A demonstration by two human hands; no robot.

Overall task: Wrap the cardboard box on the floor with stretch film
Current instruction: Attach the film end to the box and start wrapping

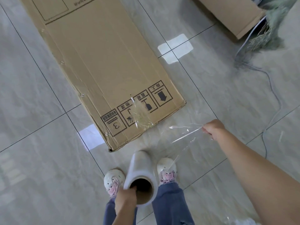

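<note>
1. Head view is cutting things off: the cardboard box (103, 69) is lying flat on the tiled floor (32, 168), its far end running out of frame at the top; a second box (230, 15) at top right is showing only a corner.
2. I'm seeing the left hand (125, 199) gripping the stretch film roll (141, 172), fingers going into the cardboard core, so fingertips are hidden. Roll is hanging between the two white shoes (114, 177), just short of the box's near end.
3. Right hand (212, 129) is pinching a bunched edge of the stretch film (186, 132), fingers curled tight round it. The sheet is stretching from roll to hand, clear & hard to trace; its lower edge is getting lost over the floor.
4. A crumpled film patch is sitting on the box's near edge, blurring the print under it.
5. Print on the box, upside down to me: a "3" in a square w/ stacking bars, an umbrella pictogram, a glass pictogram, an arrow pictogram. Small characters above each are too blurry for me to read.
6. Greenish frayed stuff (267, 33) & a thin cable (274, 95) at right; can't tell what the stuff is.
</note>
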